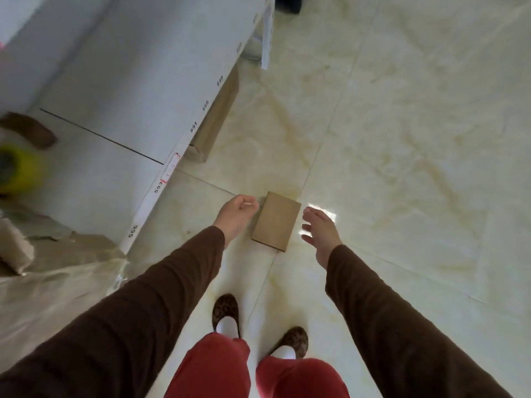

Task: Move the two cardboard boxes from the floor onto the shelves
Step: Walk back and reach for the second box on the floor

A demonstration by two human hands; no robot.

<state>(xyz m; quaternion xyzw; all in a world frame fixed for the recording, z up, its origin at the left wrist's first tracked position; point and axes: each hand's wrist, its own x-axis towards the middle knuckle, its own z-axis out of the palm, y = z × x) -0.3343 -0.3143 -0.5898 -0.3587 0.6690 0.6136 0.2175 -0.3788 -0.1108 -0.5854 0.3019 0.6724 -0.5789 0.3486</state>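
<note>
A small brown cardboard box [275, 221] lies flat on the pale tiled floor in front of my feet. My left hand [236, 216] hovers at its left edge, fingers curled loosely, holding nothing. To the box's right, a short gap away, my right hand [319, 232] has its fingers spread and is empty. A second, longer cardboard box [216, 119] lies on the floor further ahead, partly tucked under the white shelf [138, 81], whose front edge carries number labels.
On the shelf at far left sit a blurred yellow-green object [20, 170] and a brown item [28, 129]. A lower shelf level holds a paper-wrapped parcel [14, 251] and plastic sheet. A white shelf post [267, 33] stands ahead. Open floor lies to the right.
</note>
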